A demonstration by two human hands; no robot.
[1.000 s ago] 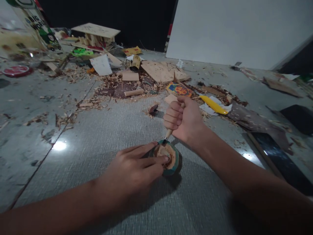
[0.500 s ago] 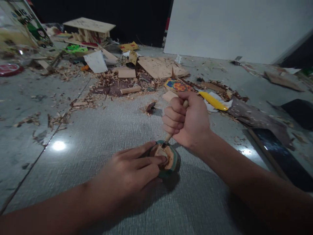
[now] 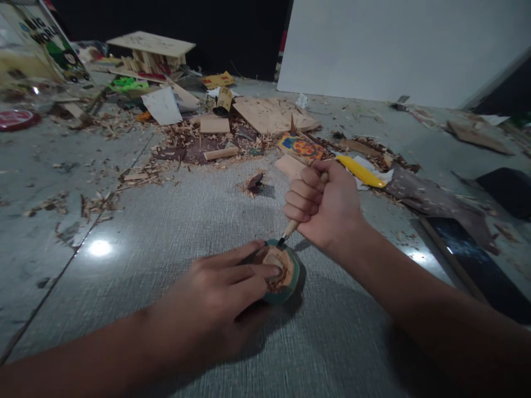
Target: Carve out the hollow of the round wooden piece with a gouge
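Right grip (image 3: 321,196) clasps a carving tool (image 3: 291,227) above shaving-strewn grey surface (image 3: 194,210).

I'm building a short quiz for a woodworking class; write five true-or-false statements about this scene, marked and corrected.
1. The left hand has fingers on the carved wooden piece. True.
2. The right hand lies open and flat. False: it is curled around the wooden-handled tool.
3. The tool's tip points away from the piece. False: it points down at its far edge.
4. Wood shavings are scattered to the left of both hands. True.
5. The phone lies left of the left hand. False: the phone lies beyond the right forearm.
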